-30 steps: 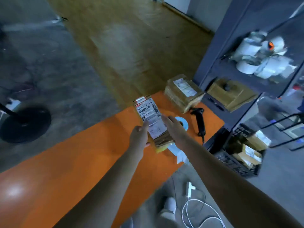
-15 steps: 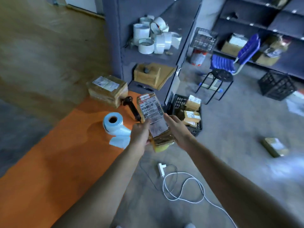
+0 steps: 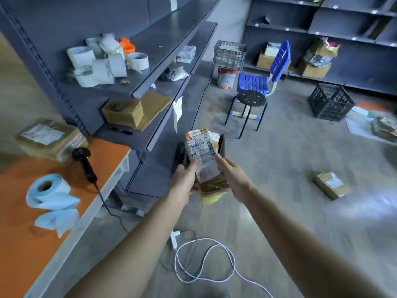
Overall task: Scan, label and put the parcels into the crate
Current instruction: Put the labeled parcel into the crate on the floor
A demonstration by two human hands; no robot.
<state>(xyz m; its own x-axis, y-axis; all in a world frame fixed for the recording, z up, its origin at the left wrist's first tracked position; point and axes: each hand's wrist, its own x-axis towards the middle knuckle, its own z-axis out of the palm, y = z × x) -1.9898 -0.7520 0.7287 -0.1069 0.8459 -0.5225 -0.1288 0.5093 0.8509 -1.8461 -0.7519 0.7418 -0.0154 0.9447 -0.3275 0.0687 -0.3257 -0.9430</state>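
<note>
We see a brown taped parcel (image 3: 202, 147) w/ white barcode label. Left hand (image 3: 184, 179) & right hand (image 3: 233, 175) both grip it.

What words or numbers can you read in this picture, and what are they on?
"940 ... 00 344", middle characters unsure: white label on the held parcel, gripped by the left hand and right hand.
Smaller print on that label: too small to read.
Label on the parcel on the table: blurred.
Label on the parcel on the floor: blurred.
</note>
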